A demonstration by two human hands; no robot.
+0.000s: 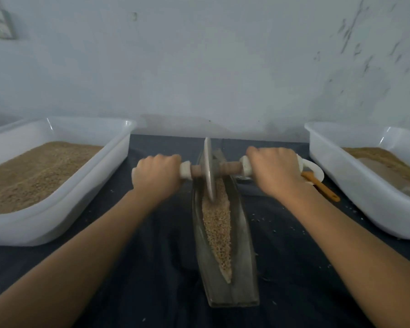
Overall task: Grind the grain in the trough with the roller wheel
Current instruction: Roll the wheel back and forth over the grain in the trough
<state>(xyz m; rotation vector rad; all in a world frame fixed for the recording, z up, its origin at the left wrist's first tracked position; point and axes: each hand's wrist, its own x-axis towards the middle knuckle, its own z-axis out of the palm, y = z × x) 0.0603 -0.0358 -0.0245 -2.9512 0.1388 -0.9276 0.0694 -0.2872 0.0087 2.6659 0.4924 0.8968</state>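
Where fists hide its handles: roller wheel, left hand and right hand gripping, rim buried in grain.

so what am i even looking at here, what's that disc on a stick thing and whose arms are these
The arms belong to a person wearing a camera on the head, so you see what they see, looking down. The left hand and right hand each grip one end of a wooden axle through a flat grey metal roller wheel. The wheel stands in a long narrow metal trough filled with tan grain, crushing it. White plastic tubs of grain sit at either side on a dark cloth.
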